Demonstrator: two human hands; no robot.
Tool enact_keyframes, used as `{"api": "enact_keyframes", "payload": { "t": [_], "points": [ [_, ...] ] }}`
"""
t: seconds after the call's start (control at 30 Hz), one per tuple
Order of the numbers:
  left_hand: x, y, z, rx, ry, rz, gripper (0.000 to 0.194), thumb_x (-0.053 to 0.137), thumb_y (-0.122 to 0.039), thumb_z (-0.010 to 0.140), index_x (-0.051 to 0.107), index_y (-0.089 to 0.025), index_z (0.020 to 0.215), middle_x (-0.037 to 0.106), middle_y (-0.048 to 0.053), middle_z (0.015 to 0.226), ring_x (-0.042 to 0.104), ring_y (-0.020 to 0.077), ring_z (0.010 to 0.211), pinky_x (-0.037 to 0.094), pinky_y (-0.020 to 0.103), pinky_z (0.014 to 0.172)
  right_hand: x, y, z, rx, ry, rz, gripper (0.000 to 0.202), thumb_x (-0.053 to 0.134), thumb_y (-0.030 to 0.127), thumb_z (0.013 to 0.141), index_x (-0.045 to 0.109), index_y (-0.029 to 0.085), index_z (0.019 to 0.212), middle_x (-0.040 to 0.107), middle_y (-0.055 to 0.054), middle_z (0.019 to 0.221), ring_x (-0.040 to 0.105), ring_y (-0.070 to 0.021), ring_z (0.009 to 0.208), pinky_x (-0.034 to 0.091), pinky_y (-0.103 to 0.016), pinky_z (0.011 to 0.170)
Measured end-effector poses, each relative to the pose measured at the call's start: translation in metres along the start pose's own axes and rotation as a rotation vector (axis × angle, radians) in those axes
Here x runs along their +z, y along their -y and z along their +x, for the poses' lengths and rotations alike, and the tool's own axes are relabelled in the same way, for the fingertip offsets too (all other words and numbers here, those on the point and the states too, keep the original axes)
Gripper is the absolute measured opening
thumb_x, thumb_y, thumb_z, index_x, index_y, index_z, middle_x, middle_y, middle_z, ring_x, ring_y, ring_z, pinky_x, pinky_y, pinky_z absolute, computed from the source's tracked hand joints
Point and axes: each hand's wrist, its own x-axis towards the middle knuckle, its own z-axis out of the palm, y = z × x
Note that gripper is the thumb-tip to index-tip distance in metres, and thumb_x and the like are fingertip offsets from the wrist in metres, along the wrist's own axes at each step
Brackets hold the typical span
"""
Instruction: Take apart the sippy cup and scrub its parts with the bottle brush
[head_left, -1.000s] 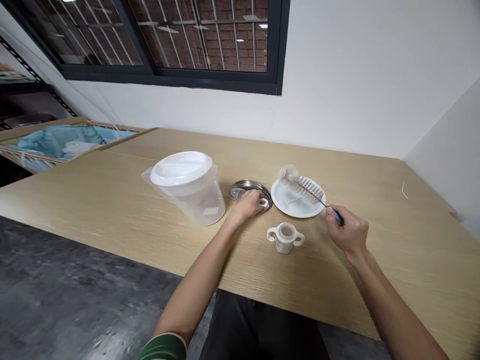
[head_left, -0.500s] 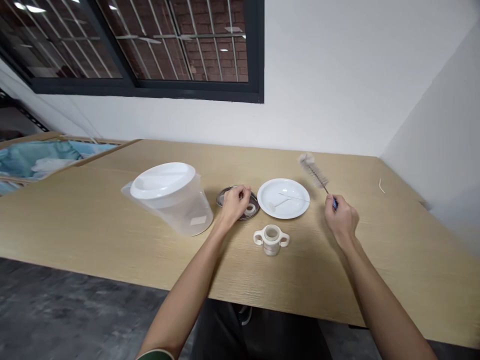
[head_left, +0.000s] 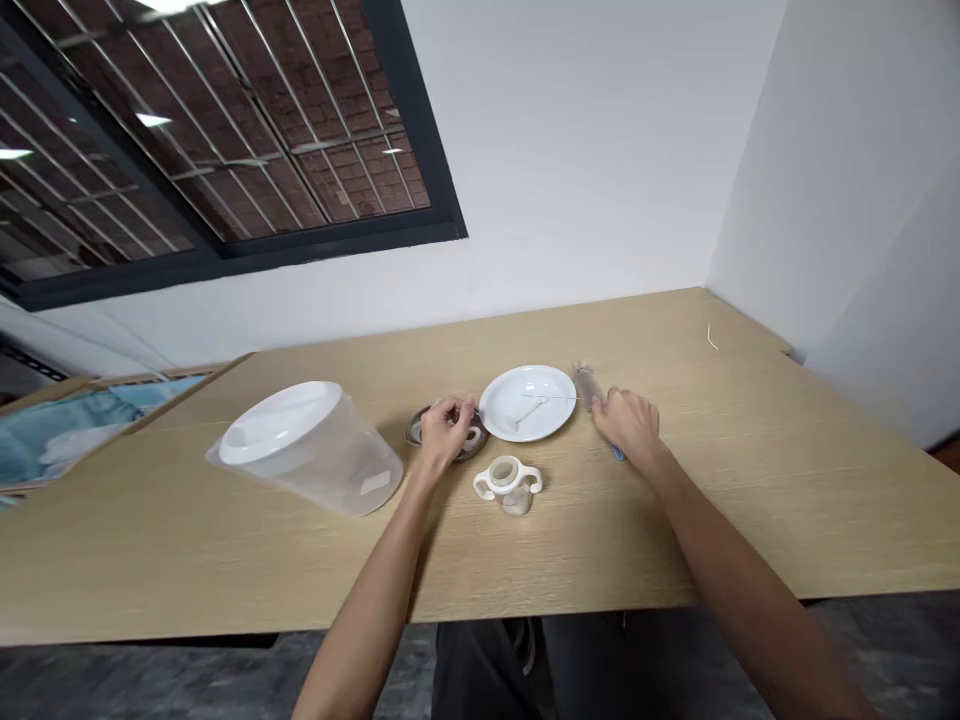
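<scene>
My right hand (head_left: 631, 425) is closed on a bottle brush (head_left: 587, 380) just right of the white plate, its bristles pointing away from me and its blue end below my fingers. My left hand (head_left: 444, 430) is closed in a pinch over the small metal tray (head_left: 415, 431); what its fingers hold, if anything, is too small to name. A white ring (head_left: 472, 438) lies on that tray. On the white plate (head_left: 496, 397) rest a small white brush (head_left: 527, 413) and a thin wire-like piece. The two-handled white cup (head_left: 513, 488) stands upright nearer to me, between my forearms.
A translucent pitcher (head_left: 330, 460) with a white lid (head_left: 281, 422) stands left of the tray. A thin white strip (head_left: 712, 337) lies at the back right. Blue cloth-like material (head_left: 82, 430) fills a container at the far left, and a window is set in the wall behind.
My right hand has lowered the bottle brush to the table beside the plate. My left hand stays over the metal tray. The camera view has tilted and shifted.
</scene>
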Motion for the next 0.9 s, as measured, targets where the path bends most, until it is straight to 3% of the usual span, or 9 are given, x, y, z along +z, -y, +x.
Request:
{"api": "enact_keyframes", "payload": {
  "t": [0.1,0.2,0.33,0.47,0.63,0.77,0.9],
  "points": [
    [0.002,-0.007,0.001,-0.007,0.073,-0.025,0.034,0.051,-0.05,0.089,0.062,-0.02,0.075,0.067,0.004,0.08,0.059,0.0185,0.078,0.048,0.03,0.081,-0.002,0.006,0.001,-0.141,-0.144,0.186,0.038,0.041,0.044,0.098,0.061,0.017,0.116,0.069,-0.01,0.092,0.065,-0.0232,0.086,0.043,-0.032,0.074],
    [0.005,-0.017,-0.001,0.008,0.171,-0.017,0.029,0.056,-0.048,0.086,0.066,-0.021,0.087,0.07,0.006,0.098,0.061,0.0211,0.093,0.046,0.034,0.095,0.008,0.009,0.002,-0.247,-0.113,0.337,0.037,0.048,0.043,0.096,0.058,0.02,0.122,0.067,-0.004,0.085,0.063,-0.0198,0.08,0.043,-0.029,0.074],
    [0.01,-0.025,-0.005,0.017,0.232,0.063,0.032,0.063,-0.049,0.083,0.069,-0.024,0.101,0.062,0.007,0.124,0.052,0.0258,0.121,0.033,0.043,0.111,0.027,0.009,0.004,-0.357,-0.044,0.422,0.029,0.05,0.033,0.096,0.062,0.017,0.117,0.067,-0.006,0.089,0.061,-0.0188,0.081,0.045,-0.029,0.078],
    [0.014,-0.027,-0.004,-0.024,0.36,0.165,0.044,0.064,-0.057,0.081,0.068,-0.024,0.11,0.055,0.01,0.135,0.043,0.0313,0.13,0.028,0.05,0.111,0.038,0.007,0.008,-0.367,-0.072,0.434,0.023,0.044,0.022,0.097,0.065,0.015,0.105,0.067,-0.011,0.101,0.061,-0.0213,0.095,0.045,-0.032,0.086],
    [0.02,-0.043,0.017,-0.002,0.501,0.417,0.049,0.068,-0.064,0.072,0.072,-0.019,0.091,0.059,0.016,0.127,0.046,0.0385,0.123,0.031,0.056,0.104,0.037,0.006,0.009,-0.378,-0.097,0.431,0.022,0.043,0.02,0.097,0.065,0.018,0.097,0.068,-0.009,0.1,0.062,-0.0204,0.094,0.046,-0.031,0.086],
    [0.029,-0.057,0.038,0.011,0.66,0.558,0.038,0.08,-0.053,0.061,0.07,-0.016,0.065,0.067,0.021,0.107,0.05,0.0443,0.117,0.032,0.057,0.101,0.03,0.007,0.007,-0.347,-0.149,0.452,0.023,0.04,0.023,0.098,0.063,0.018,0.095,0.067,-0.01,0.096,0.061,-0.0213,0.092,0.045,-0.032,0.085],
    [0.033,-0.058,0.049,0.004,0.733,0.511,0.027,0.082,-0.041,0.059,0.072,-0.018,0.07,0.071,0.015,0.09,0.06,0.0376,0.104,0.04,0.046,0.095,0.021,0.007,0.007,-0.268,-0.232,0.498,0.025,0.035,0.026,0.099,0.058,0.017,0.099,0.066,-0.012,0.101,0.06,-0.0215,0.094,0.044,-0.033,0.087]
  ]
}}
